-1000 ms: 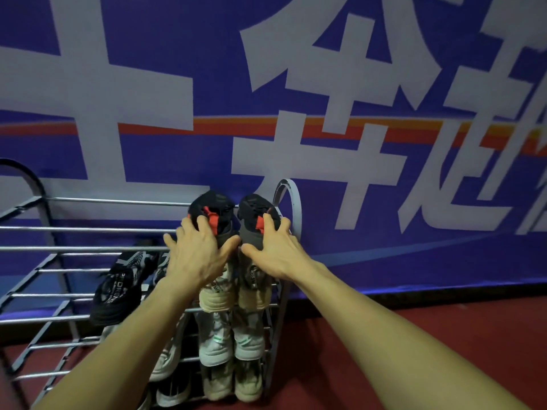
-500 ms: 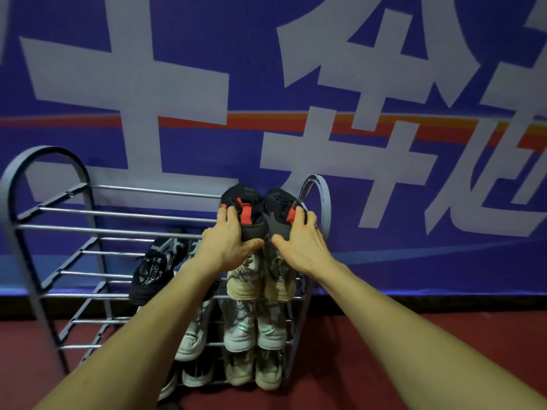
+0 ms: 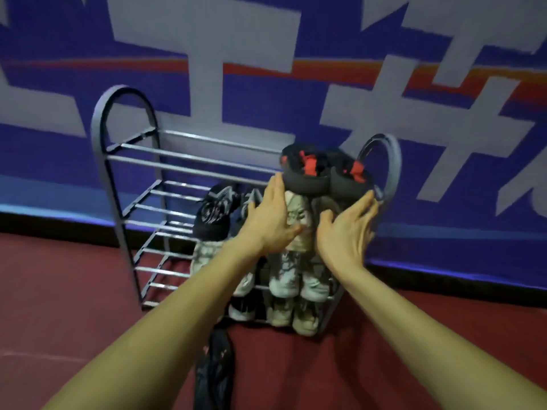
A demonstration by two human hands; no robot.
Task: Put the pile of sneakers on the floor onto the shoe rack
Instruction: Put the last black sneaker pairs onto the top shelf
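Head view, wide angle, some motion blur. Half a second earlier both hands lay over the heels of the black-and-red sneakers (image 3: 324, 171), fingers curled on the collars; now the left hand (image 3: 270, 218) and right hand (image 3: 346, 232) have dropped below the pair, palms open and fingers spread wide, holding nothing. The left fingertips touch the heel of the left shoe, and the right fingertips sit at the edge of the right shoe. Whether light contact persists on the right cannot be told through the blur.

Judged from this release, the pair is placed: it stands on the top tier at the right end of the shoe rack (image 3: 124, 184), centre right of the frame, heels toward the camera. The next sneaker remains to be fetched; a dark sneaker (image 3: 214, 374) lies on the red floor (image 3: 59, 306) at lower centre, in front of the rack.

Materials and shapes: the rack is grey metal, with arched end frames and thin parallel round bars forming open tiers. The placed shoes look soft and padded, matte black with red tongue tabs. Lower tiers hold pale, worn-looking sneakers (image 3: 284, 279) and a black patterned knit shoe (image 3: 211, 216) left of centre. Behind is a blue banner wall (image 3: 444, 54) with large pale characters.
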